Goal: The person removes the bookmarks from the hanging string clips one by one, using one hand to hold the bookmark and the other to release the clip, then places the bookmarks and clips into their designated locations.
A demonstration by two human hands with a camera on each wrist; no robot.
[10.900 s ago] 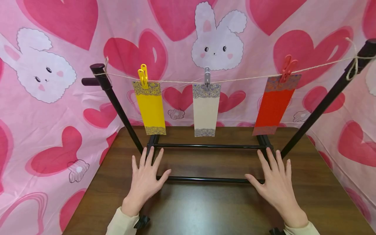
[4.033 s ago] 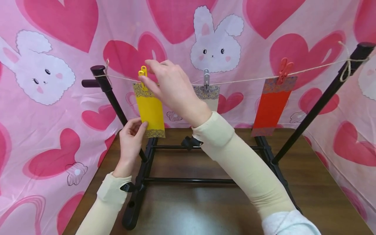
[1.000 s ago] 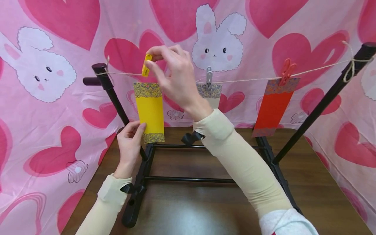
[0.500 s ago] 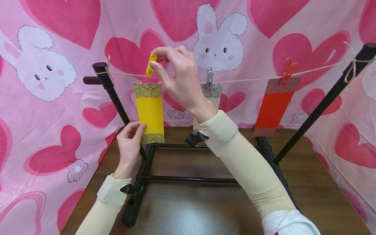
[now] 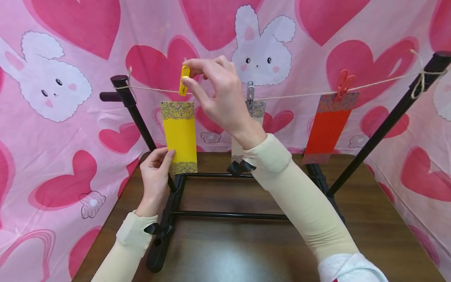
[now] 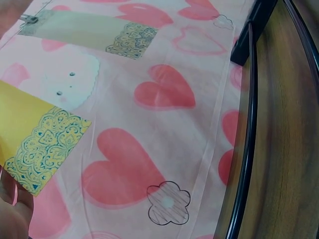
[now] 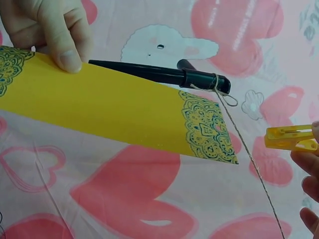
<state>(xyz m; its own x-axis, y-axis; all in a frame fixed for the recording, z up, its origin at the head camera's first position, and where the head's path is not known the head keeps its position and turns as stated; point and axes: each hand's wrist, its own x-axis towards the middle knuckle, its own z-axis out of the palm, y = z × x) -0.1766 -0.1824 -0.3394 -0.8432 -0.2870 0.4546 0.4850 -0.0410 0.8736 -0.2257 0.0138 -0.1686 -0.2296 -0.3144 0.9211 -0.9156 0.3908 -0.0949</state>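
My left hand [image 5: 155,166] pinches the left edge of a yellow card [image 5: 180,137] with lace-patterned ends, just above its lower lace band. My right hand [image 5: 222,94] pinches a yellow clothespin [image 5: 184,80] between thumb and fingertips, over the card's top edge. In the right wrist view, a gap with the string [image 7: 249,154] running through it separates the clothespin [image 7: 291,137] from the card's top end [image 7: 207,127]. A white card [image 5: 258,109], partly hidden by my right arm, hangs from a grey clothespin [image 5: 250,94]. Farther right, a red clothespin [image 5: 343,86] holds a red card [image 5: 329,129].
The string is tied between the two upright posts of a black frame; the left post [image 5: 135,113] rises close to my left hand, the right post [image 5: 384,129] far right. Low crossbars [image 5: 229,215] span the frame on the wooden table [image 5: 225,250]. Behind hangs a pink heart-and-rabbit cloth [image 5: 208,23].
Both hands were spread low by the frame at first. The left has since taken the yellow card, and the right has pulled the yellow clothespin off it. Lately the clothespin has shifted slightly right.
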